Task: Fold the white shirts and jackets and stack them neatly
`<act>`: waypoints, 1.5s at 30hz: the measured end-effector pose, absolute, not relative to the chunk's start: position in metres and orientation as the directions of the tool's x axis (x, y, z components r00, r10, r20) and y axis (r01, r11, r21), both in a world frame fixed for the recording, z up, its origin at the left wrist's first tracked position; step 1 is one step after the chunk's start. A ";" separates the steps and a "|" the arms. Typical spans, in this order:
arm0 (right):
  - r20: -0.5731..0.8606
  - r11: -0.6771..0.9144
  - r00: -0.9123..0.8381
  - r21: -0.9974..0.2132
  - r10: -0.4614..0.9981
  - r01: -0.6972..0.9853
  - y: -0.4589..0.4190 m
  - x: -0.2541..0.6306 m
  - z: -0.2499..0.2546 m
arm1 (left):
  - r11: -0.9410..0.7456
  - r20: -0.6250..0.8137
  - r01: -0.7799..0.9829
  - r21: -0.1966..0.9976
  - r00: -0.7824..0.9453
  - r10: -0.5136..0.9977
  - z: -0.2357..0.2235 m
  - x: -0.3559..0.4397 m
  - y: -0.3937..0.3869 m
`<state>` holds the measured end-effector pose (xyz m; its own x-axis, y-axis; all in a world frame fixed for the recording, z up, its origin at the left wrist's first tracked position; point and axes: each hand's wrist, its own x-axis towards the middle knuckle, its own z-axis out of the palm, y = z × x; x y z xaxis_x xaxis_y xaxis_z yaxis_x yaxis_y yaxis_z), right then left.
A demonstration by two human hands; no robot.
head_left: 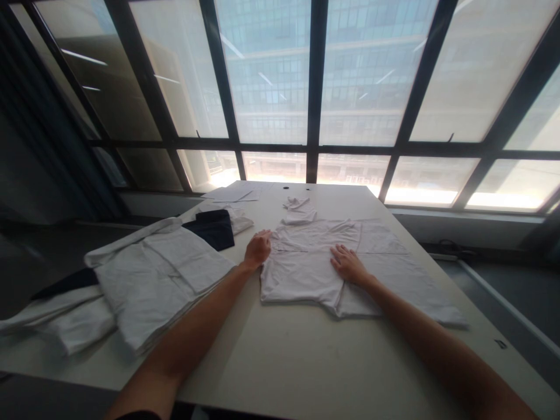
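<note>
A white T-shirt lies spread on the white table, partly folded, with its collar end pointing toward the window. My left hand grips the shirt's left edge with curled fingers. My right hand lies flat on the middle of the shirt, fingers stretched out and apart, pressing the fabric down.
A stack of folded white garments lies at the left, with dark navy cloth behind it and more under the pile. Sheets of paper rest at the table's far edge. Large windows stand behind the table.
</note>
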<state>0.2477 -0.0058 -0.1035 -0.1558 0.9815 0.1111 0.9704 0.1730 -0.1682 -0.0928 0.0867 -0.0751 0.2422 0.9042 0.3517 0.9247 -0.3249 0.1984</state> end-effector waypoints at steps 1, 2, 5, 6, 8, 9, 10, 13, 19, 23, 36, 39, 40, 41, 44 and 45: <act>0.111 0.171 -0.153 -0.171 0.982 0.970 -0.006 0.248 -0.103 | -0.401 0.340 0.897 0.185 0.324 0.883 -0.077 -0.086 0.084; 0.111 0.169 -0.151 -0.174 0.982 0.970 -0.006 0.248 -0.103 | -0.463 0.304 0.869 0.175 0.400 0.865 -0.080 -0.080 0.081; 0.106 0.173 -0.156 -0.175 0.982 0.969 -0.006 0.248 -0.102 | -0.539 0.159 0.826 0.166 0.517 0.841 -0.091 -0.069 0.076; 0.102 0.176 -0.161 -0.173 0.982 0.969 -0.007 0.248 -0.102 | -0.541 0.126 0.825 0.162 0.527 0.841 -0.093 -0.068 0.075; 0.100 0.182 -0.167 -0.167 0.981 0.969 -0.007 0.248 -0.102 | -0.541 0.078 0.827 0.149 0.536 0.841 -0.096 -0.071 0.076; 0.098 0.183 -0.168 -0.165 0.981 0.969 -0.007 0.249 -0.102 | -0.536 0.057 0.832 0.142 0.534 0.844 -0.096 -0.073 0.078; 0.097 0.182 -0.168 -0.164 0.981 0.969 -0.007 0.249 -0.102 | -0.526 0.042 0.839 0.137 0.526 0.850 -0.096 -0.076 0.080; 0.091 0.178 -0.165 -0.163 0.982 0.970 -0.007 0.249 -0.101 | -0.474 0.029 0.870 0.136 0.474 0.880 -0.092 -0.084 0.086; 0.084 0.170 -0.158 -0.161 0.984 0.972 -0.007 0.248 -0.102 | -0.338 0.056 0.929 0.147 0.334 0.941 -0.091 -0.093 0.095; 0.069 0.169 -0.160 -0.158 0.985 0.973 -0.006 0.248 -0.102 | -0.317 0.148 0.940 0.125 0.298 0.943 -0.088 -0.093 0.090; 0.085 0.170 -0.159 -0.146 0.984 0.975 -0.008 0.249 -0.103 | -0.667 0.196 0.725 0.170 0.638 0.744 -0.106 -0.041 0.044; 0.088 0.173 -0.162 -0.146 0.983 0.974 -0.008 0.250 -0.103 | -0.712 0.220 0.695 0.100 0.683 0.697 -0.101 -0.053 0.043; 0.088 0.176 -0.165 -0.145 0.982 0.974 -0.008 0.250 -0.103 | -0.728 0.228 0.682 0.068 0.699 0.677 -0.098 -0.057 0.043; 0.088 0.178 -0.167 -0.145 0.982 0.973 -0.008 0.251 -0.103 | -0.738 0.239 0.673 0.038 0.711 0.661 -0.094 -0.060 0.043; 0.084 0.179 -0.168 -0.141 0.982 0.974 -0.008 0.251 -0.103 | -0.751 0.279 0.660 -0.003 0.722 0.633 -0.086 -0.061 0.040; 0.083 0.176 -0.166 -0.141 0.983 0.974 -0.008 0.251 -0.103 | -0.756 0.291 0.655 0.007 0.722 0.628 -0.085 -0.059 0.038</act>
